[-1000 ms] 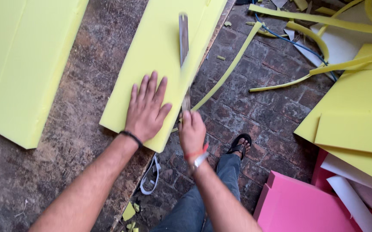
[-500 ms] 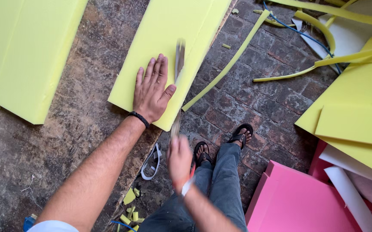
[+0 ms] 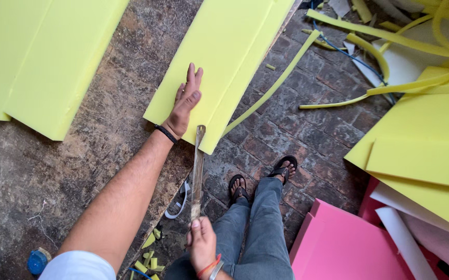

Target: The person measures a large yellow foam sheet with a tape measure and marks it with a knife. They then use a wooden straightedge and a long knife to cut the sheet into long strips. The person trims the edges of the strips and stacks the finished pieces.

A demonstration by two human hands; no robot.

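Down on the worn table (image 3: 53,171), the left hand (image 3: 184,103) lies flat, fingers spread, on a thick yellow foam slab (image 3: 224,46). The right hand (image 3: 202,246) grips a long knife (image 3: 198,166), its tip at the slab's near edge.

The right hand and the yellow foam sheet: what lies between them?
In the head view, the long knife blade spans that stretch, running from the right hand up to the near edge of the yellow foam sheet.

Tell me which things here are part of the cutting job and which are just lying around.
In use:
left hand pressing the foam sheet
right hand holding the long knife, tip at the sheet's near edge
worktable

Lying about:
second foam sheet
foam strips
stacked yellow sheets
pink foam
blue cap
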